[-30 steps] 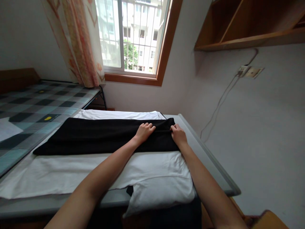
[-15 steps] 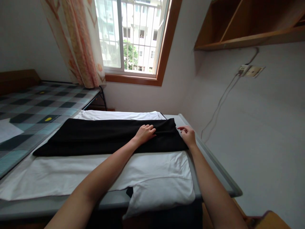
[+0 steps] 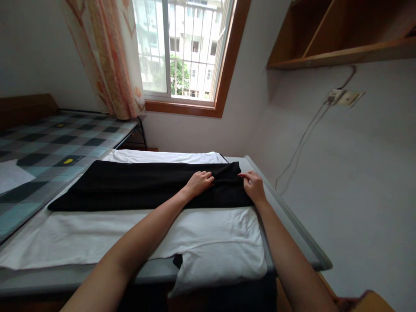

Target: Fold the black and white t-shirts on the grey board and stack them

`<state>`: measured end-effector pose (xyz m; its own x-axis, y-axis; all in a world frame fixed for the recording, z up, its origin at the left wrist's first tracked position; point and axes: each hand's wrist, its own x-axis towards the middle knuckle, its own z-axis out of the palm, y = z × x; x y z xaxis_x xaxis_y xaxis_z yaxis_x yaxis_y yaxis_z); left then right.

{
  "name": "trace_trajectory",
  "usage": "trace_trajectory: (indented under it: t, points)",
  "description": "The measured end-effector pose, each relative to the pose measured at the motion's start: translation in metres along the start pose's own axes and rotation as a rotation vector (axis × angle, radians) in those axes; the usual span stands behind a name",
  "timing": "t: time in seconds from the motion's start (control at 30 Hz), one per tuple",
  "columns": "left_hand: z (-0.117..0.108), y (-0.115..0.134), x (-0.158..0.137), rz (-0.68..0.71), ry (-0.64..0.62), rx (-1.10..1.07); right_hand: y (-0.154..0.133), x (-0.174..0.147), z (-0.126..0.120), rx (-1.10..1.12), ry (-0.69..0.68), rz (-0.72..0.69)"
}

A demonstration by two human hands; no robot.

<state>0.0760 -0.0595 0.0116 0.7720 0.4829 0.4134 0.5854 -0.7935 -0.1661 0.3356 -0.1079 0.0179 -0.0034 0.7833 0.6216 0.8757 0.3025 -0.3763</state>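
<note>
A folded black garment [image 3: 130, 182], perhaps trousers, lies lengthwise across a spread white T-shirt [image 3: 214, 225]. My left hand [image 3: 199, 183] rests on the garment's right half, palm down, fingers bent lightly over the cloth. At the right end of the black garment is my right hand [image 3: 253, 184], with index finger and thumb drawn together at its edge and the other fingers curled. Whether cloth is pinched between them is hard to see. The T-shirt's near sleeve [image 3: 224, 264] hangs over the table's front edge.
The grey-edged table [image 3: 305, 242] meets the wall on the right. A bed with a checked mat [image 3: 97, 132] adjoins it at left, with something white [image 3: 14, 175] on it. Behind are a curtain [image 3: 113, 65] and barred window [image 3: 191, 52]. A wooden shelf [image 3: 325, 60] hangs upper right, above a socket [image 3: 347, 98].
My right hand has moved slightly left, its fingertips now on the black garment's right edge. My left hand stays in place on the cloth. The camera view has shifted a little.
</note>
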Motion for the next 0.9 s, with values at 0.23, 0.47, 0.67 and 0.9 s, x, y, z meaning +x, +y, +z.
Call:
trace_trajectory:
  t: [0.23, 0.47, 0.67, 0.9]
  points:
    - [-0.001, 0.001, 0.001, 0.042, -0.001, -0.011, -0.031, -0.005, 0.022, -0.046, -0.124, -0.176]
    - [-0.003, 0.003, 0.000, 0.006, 0.021, -0.058, -0.037, -0.003, 0.031, -0.189, -0.227, -0.150]
    - [-0.003, 0.004, -0.001, -0.037, 0.035, -0.083, -0.035, 0.030, 0.038, -0.352, -0.313, 0.002]
    - [0.001, 0.003, -0.001, -0.070, 0.034, -0.101, 0.007, 0.069, 0.027, -0.395, -0.097, 0.448]
